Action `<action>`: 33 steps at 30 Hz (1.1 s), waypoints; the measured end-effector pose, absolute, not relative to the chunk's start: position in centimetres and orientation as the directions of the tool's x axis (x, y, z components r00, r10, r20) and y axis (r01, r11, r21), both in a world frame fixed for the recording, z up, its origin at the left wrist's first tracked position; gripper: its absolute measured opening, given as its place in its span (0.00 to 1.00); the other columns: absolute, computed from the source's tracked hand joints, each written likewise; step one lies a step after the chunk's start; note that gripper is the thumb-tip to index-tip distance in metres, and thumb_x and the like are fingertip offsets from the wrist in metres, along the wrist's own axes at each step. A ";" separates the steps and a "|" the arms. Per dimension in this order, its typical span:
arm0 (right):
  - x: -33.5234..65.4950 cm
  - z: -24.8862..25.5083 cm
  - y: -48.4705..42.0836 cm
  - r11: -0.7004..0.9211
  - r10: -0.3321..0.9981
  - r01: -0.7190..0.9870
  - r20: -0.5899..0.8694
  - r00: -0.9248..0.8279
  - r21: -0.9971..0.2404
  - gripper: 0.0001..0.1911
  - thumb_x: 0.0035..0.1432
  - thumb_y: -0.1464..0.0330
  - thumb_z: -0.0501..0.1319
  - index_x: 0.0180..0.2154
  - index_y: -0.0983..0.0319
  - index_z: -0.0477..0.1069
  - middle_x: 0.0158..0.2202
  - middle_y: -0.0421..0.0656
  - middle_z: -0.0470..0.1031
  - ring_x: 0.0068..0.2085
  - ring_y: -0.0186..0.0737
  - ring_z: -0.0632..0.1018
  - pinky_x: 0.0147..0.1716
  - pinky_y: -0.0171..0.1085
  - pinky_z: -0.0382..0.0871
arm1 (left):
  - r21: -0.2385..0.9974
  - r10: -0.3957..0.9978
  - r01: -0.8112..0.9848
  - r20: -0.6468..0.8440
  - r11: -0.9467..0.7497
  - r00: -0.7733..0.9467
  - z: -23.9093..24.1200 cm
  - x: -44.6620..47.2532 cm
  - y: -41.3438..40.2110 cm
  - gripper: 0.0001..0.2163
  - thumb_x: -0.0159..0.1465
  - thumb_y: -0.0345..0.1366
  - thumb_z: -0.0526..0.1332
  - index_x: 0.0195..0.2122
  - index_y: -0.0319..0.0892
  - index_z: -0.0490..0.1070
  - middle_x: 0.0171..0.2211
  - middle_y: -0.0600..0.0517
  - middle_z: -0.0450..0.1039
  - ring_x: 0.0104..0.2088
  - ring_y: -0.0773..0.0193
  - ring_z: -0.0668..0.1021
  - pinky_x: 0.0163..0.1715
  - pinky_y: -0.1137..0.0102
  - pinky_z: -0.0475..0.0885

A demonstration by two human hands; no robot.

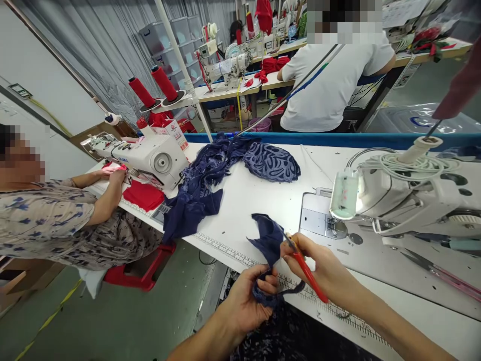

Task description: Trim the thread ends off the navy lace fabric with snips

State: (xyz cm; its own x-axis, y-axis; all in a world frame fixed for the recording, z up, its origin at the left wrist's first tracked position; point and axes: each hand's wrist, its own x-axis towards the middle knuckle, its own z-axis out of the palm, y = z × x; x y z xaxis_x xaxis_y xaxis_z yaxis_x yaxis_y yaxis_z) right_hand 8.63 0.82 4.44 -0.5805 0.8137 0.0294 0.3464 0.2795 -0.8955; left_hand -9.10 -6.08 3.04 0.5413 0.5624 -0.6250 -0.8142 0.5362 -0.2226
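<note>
My left hand [250, 296] is closed on a small navy fabric piece [267, 235] at the table's front edge. The upper part of the piece spreads over the white tabletop, and a narrow strip of it curls below my fingers. My right hand [313, 260] grips a pair of red-handled scissors [310, 278], their blades pointing up and left against the fabric's right edge. Whether the blades are apart I cannot tell. Behind my hands lie a patterned navy fabric piece [272, 162] and a heap of navy fabric [203, 175].
To my right stands a sewing machine [376, 190], with pink-handled scissors [443, 276] on its bed. A printed ruler [225, 248] runs along the table's front edge. At left, a co-worker [56, 215] handles red fabric [143, 195] at another machine [150, 155]. Another person [323, 85] sits ahead.
</note>
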 end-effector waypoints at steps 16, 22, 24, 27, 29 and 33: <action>9.9 4.1 0.3 0.388 0.870 0.402 0.185 -0.458 -0.830 0.08 0.64 0.62 0.53 0.32 0.56 0.60 0.27 0.38 0.67 0.26 0.37 0.68 0.26 0.36 0.65 | 0.772 0.867 -0.583 -0.449 0.253 -0.218 3.9 -7.0 -5.8 0.16 0.63 0.38 0.65 0.49 0.44 0.63 0.38 0.51 0.70 0.38 0.64 0.77 0.43 0.68 0.73; 9.6 3.8 0.9 0.433 0.852 0.401 0.221 -0.475 -0.807 0.06 0.63 0.67 0.53 0.32 0.56 0.57 0.26 0.37 0.64 0.26 0.35 0.65 0.24 0.35 0.62 | 0.995 0.921 0.075 0.088 -0.065 -0.378 3.8 -6.3 -6.6 0.09 0.58 0.33 0.68 0.41 0.43 0.77 0.44 0.46 0.66 0.48 0.57 0.69 0.54 0.69 0.63; 9.4 3.7 1.0 0.455 0.836 0.385 0.236 -0.495 -0.803 0.05 0.63 0.68 0.53 0.33 0.56 0.57 0.27 0.37 0.65 0.26 0.35 0.65 0.25 0.34 0.62 | 0.993 0.948 0.089 0.107 -0.084 -0.300 3.6 -5.8 -6.4 0.08 0.58 0.33 0.68 0.39 0.43 0.79 0.40 0.45 0.67 0.43 0.56 0.70 0.50 0.69 0.64; 9.1 3.8 1.2 0.494 0.812 0.364 0.269 -0.518 -0.790 0.05 0.61 0.70 0.54 0.33 0.56 0.56 0.28 0.37 0.64 0.27 0.34 0.65 0.25 0.34 0.62 | 0.999 0.975 0.005 0.054 -0.054 -0.217 3.4 -5.2 -5.4 0.03 0.59 0.33 0.66 0.35 0.44 0.79 0.38 0.46 0.69 0.40 0.57 0.70 0.45 0.69 0.65; 9.1 3.9 1.3 0.514 0.806 0.363 0.292 -0.516 -0.777 0.07 0.60 0.71 0.54 0.32 0.56 0.55 0.27 0.36 0.64 0.26 0.34 0.65 0.24 0.33 0.60 | 0.997 0.985 -0.074 -0.023 0.011 -0.170 3.3 -5.2 -4.5 0.03 0.60 0.35 0.66 0.31 0.43 0.77 0.36 0.47 0.70 0.38 0.59 0.70 0.43 0.69 0.65; 9.6 4.2 1.6 0.518 0.822 0.390 0.318 -0.472 -0.761 0.09 0.60 0.69 0.55 0.30 0.56 0.54 0.25 0.36 0.63 0.25 0.34 0.63 0.23 0.33 0.58 | 0.895 0.967 -0.373 -0.252 0.246 0.033 3.6 -6.1 -3.3 0.12 0.58 0.41 0.68 0.29 0.39 0.70 0.31 0.49 0.72 0.34 0.63 0.72 0.40 0.69 0.67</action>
State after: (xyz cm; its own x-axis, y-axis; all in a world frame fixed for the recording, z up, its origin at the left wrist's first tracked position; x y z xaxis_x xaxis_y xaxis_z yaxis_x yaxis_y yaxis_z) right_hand 9.59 1.57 4.20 -0.4717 0.8223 0.3183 0.3902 0.5184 -0.7609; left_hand -6.09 -3.26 3.56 0.0331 0.9672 -0.2518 -0.3727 0.2457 0.8948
